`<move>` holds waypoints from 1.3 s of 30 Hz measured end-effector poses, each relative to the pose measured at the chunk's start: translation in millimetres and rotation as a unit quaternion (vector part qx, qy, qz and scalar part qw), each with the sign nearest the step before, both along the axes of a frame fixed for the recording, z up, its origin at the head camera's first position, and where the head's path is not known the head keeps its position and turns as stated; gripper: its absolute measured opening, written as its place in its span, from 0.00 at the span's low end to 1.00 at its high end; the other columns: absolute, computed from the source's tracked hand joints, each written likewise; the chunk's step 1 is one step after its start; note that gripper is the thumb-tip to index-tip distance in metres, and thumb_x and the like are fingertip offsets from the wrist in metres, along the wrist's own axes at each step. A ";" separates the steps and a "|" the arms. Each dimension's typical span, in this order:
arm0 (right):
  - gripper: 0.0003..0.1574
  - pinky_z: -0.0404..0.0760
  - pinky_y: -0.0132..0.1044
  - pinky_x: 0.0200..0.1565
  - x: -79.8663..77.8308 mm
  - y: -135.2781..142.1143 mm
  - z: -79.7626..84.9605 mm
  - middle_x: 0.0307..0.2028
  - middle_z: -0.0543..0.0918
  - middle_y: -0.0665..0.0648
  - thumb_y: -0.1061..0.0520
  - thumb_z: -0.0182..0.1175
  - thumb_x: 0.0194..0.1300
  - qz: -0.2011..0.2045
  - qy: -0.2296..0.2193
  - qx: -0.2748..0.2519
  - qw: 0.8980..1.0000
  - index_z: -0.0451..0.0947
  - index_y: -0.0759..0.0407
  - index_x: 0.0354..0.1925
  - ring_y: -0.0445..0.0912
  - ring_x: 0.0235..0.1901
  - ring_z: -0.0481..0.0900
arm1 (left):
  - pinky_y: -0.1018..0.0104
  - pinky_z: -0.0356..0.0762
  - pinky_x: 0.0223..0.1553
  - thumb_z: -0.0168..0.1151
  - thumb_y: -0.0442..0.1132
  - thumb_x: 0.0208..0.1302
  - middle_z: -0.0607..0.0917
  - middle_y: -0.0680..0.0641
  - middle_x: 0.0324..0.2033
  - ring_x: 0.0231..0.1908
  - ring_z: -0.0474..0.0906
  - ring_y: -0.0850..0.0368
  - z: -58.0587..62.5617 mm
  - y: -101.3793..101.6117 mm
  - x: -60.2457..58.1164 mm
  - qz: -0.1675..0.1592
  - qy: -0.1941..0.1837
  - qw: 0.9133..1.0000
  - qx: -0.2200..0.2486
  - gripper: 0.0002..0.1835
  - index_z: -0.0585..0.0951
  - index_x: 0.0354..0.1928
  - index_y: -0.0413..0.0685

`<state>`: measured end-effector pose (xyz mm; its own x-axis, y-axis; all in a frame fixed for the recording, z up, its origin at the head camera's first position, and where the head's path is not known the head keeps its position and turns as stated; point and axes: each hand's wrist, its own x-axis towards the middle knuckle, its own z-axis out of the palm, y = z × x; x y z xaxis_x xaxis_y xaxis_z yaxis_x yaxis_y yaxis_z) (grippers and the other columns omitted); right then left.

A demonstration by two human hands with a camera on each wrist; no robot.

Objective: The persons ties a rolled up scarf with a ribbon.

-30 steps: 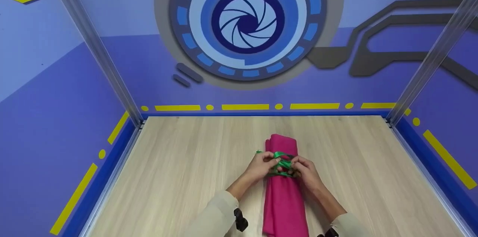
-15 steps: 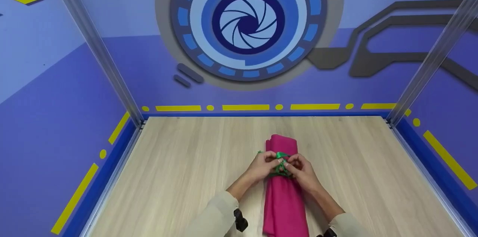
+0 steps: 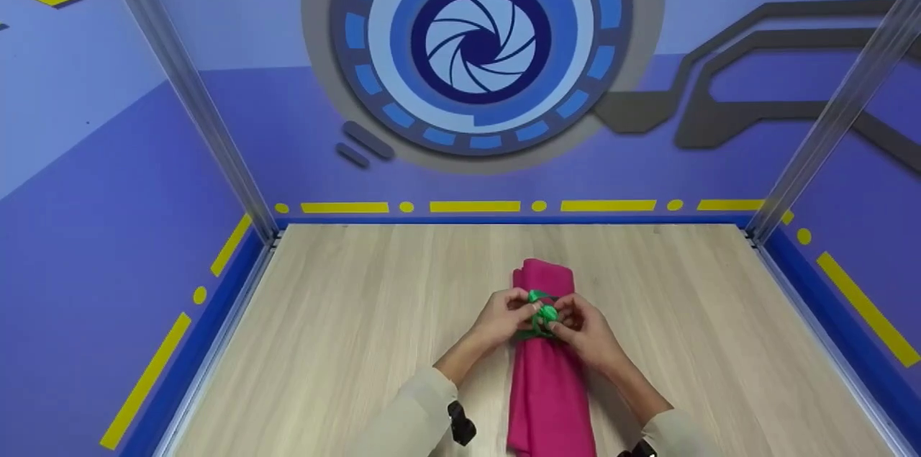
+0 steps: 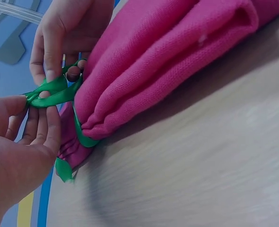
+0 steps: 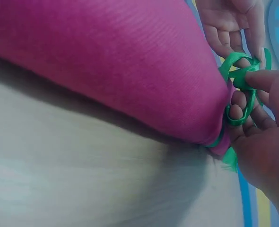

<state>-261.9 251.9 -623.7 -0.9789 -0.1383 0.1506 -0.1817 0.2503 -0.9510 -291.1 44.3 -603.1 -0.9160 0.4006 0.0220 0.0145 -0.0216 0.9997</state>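
Note:
A rolled or folded pink cloth (image 3: 550, 396) lies lengthwise on the table, gathered in by a green ribbon (image 3: 548, 313) around its far part. My left hand (image 3: 501, 318) pinches the ribbon from the left between thumb and fingers. From the right, my right hand (image 3: 591, 335) pinches it too, thumb on top. In the left wrist view, ribbon loops (image 4: 56, 98) stretch between both hands above the cloth. The right wrist view has a green loop (image 5: 249, 111) around fingertips of my right hand (image 5: 272, 146). One ribbon end (image 4: 64, 169) hangs beside the cloth.
The light wood table (image 3: 360, 313) extends on both sides of the cloth. Blue printed walls (image 3: 460, 183) rise at the back and sides, with metal posts (image 3: 237, 176) at the corners. Dark straps (image 3: 461, 424) sit at both sleeves.
My right hand has shifted slightly left toward the middle of the ribbon, its thumb now lower over it. The ribbon between the hands has changed shape and bunches up. My left hand stays nearly in place.

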 end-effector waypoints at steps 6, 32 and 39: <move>0.20 0.76 0.33 0.39 0.3 -4.9 1.6 0.37 0.80 0.55 0.69 0.69 0.68 -0.010 0.021 0.076 0.997 0.80 0.57 0.55 0.46 0.36 0.76 | 0.46 0.86 0.52 0.63 0.35 0.78 0.88 0.44 0.44 0.41 0.83 0.58 3.8 -1.0 1.5 -0.021 0.007 1.000 -0.002 0.08 0.82 0.46 0.33; 0.08 0.83 0.36 0.39 0.9 -10.7 -3.4 0.43 0.85 0.64 0.69 0.61 0.74 -0.027 -0.024 -0.038 0.999 0.82 0.67 0.49 0.49 0.39 0.82 | 0.58 0.84 0.43 0.64 0.36 0.77 0.85 0.50 0.38 0.39 0.78 0.58 -0.8 -3.2 1.7 -0.013 0.034 0.999 -0.038 0.09 0.83 0.46 0.34; 0.15 0.82 0.38 0.42 2.0 -1.7 -3.1 0.49 0.84 0.66 0.71 0.62 0.71 -0.023 -0.052 -0.105 0.993 0.78 0.71 0.55 0.49 0.43 0.80 | 0.57 0.85 0.45 0.65 0.37 0.77 0.86 0.49 0.40 0.39 0.79 0.60 -6.7 -0.9 1.5 0.002 0.023 0.999 -0.038 0.08 0.83 0.45 0.36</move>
